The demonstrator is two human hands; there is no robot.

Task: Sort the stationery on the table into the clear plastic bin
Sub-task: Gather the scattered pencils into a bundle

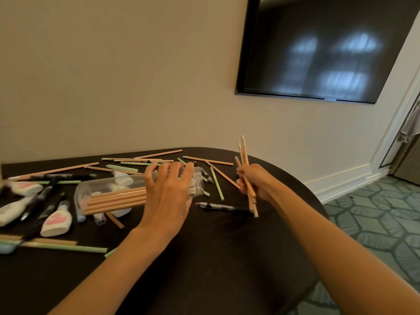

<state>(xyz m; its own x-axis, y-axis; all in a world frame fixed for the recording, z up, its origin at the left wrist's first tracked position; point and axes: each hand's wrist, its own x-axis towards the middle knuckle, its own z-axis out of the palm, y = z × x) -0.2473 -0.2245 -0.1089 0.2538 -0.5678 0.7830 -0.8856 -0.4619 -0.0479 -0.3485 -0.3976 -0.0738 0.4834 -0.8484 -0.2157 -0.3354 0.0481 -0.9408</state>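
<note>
A clear plastic bin (95,189) lies on its side on the black table (204,246), with several tan pencils (116,201) and a glue bottle inside. My left hand (168,192) grips the bin's open right end, fingers curled over its top. My right hand (252,180) holds a bunch of tan pencils (244,155) upright, just right of the bin. More tan and green pencils (217,183) lie scattered behind and between my hands. A black pen (218,206) lies below my right hand.
White glue bottles (56,222), black markers (45,201) and long green pencils (68,247) lie at the left. The table's curved edge runs right of my right arm, with patterned carpet (375,212) beyond. A dark screen (329,46) hangs on the wall.
</note>
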